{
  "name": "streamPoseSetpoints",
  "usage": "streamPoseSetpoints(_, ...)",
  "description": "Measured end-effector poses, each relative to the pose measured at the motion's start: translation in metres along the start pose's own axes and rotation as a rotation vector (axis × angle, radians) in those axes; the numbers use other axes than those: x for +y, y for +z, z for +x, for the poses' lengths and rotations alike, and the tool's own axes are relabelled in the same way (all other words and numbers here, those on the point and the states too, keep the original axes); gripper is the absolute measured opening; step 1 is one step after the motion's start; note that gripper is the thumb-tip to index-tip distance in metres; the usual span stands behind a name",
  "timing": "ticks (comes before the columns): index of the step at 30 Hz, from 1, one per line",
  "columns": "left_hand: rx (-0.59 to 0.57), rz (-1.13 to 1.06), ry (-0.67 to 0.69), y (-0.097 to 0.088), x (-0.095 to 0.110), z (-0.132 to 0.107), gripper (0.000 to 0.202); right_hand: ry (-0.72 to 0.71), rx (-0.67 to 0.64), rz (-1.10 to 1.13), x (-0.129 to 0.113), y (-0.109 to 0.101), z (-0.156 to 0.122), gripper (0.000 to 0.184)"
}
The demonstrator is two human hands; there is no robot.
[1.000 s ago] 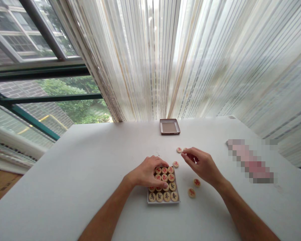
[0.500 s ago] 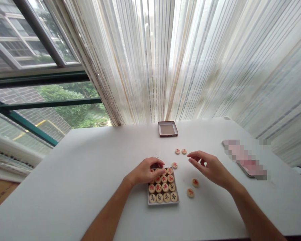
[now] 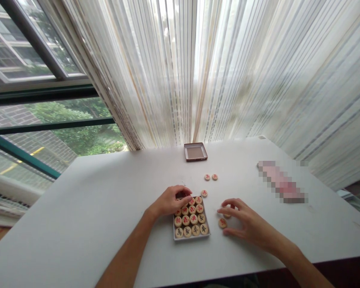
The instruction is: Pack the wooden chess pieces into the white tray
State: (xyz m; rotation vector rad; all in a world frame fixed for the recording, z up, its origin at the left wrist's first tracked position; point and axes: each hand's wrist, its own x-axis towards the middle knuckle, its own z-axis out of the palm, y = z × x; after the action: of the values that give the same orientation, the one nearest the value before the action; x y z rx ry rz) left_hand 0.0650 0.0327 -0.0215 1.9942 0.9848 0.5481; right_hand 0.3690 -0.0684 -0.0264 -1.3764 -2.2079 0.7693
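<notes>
Rows of round Chinese chess pieces, marked in red or black, fill a shallow box (image 3: 192, 239) in front of me. My left hand (image 3: 170, 201) grips the far left corner of this box, its thumb over the top pieces and its fingers curled round the far side. To the right, my right hand (image 3: 244, 219) is open, thumb and fingers apart around a loose red-marked chess piece (image 3: 222, 223). Contact between them is unclear. A second loose piece (image 3: 227, 216) is mostly hidden under those fingers.
Beyond the box lies one red-marked piece (image 3: 204, 193), with two more pieces (image 3: 211, 177) farther back. An upturned box lid (image 3: 196, 152) sits near the far edge of the white table (image 3: 108, 188). A pixelated flat object (image 3: 280, 182) lies at the right. Curtains and a window stand behind.
My right hand has moved down and nearer, from beside the far pair of pieces to the two loose ones right of the box. My left hand stays on the box. The view has shifted slightly.
</notes>
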Motion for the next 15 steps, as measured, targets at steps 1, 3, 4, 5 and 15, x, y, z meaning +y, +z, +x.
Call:
streamPoseSetpoints(1, 0.001, 0.002, 0.002, 0.0, 0.0, 0.0, 0.029, -0.012, 0.0, -0.007, -0.001, 0.001, 0.002, 0.041)
streamPoseSetpoints(3, 0.007, 0.009, 0.006, 0.0, 0.0, 0.0, 0.029, -0.038, -0.006, -0.024, -0.001, 0.002, 0.008, 0.031)
streamPoseSetpoints(4, 0.009, 0.011, 0.008, 0.0, 0.0, 0.0, 0.029, -0.051, -0.01, -0.027, -0.001, 0.003, 0.011, 0.027)
streamPoseSetpoints(5, 0.009, 0.011, 0.008, 0.0, 0.0, 0.0, 0.029, -0.063, -0.009, -0.026, 0.0, 0.003, 0.015, 0.024)
streamPoseSetpoints(15, 0.006, 0.004, 0.003, 0.001, 0.001, 0.001, 0.028, -0.13, 0.125, -0.057, 0.021, -0.007, 0.066, 0.029)
